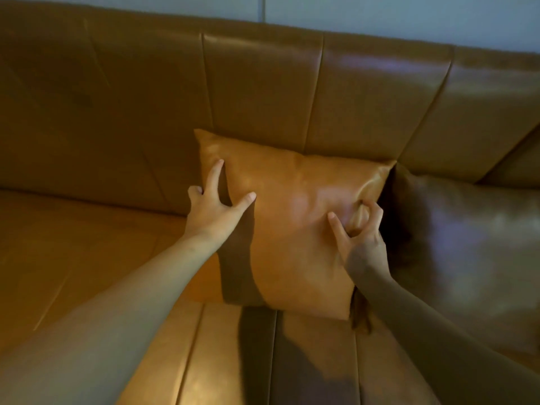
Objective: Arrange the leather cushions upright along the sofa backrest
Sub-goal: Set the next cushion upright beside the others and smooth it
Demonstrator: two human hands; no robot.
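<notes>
A tan leather cushion (pixel 292 217) leans upright against the sofa backrest (pixel 263 92), its lower edge on the seat. My left hand (pixel 213 209) rests on the cushion's left side with fingers spread, index finger near the upper left corner. My right hand (pixel 361 232) pinches a fold of leather near the cushion's right edge between thumb and fingers. A darker brown leather cushion (pixel 467 244) lies to the right, touching the tan one, its lower part in shadow.
The tan leather seat (pixel 73 258) stretches to the left and toward me, divided by seams. A pale wall (pixel 380 16) rises behind the backrest. The sofa appears to turn a corner at the far right (pixel 514 159).
</notes>
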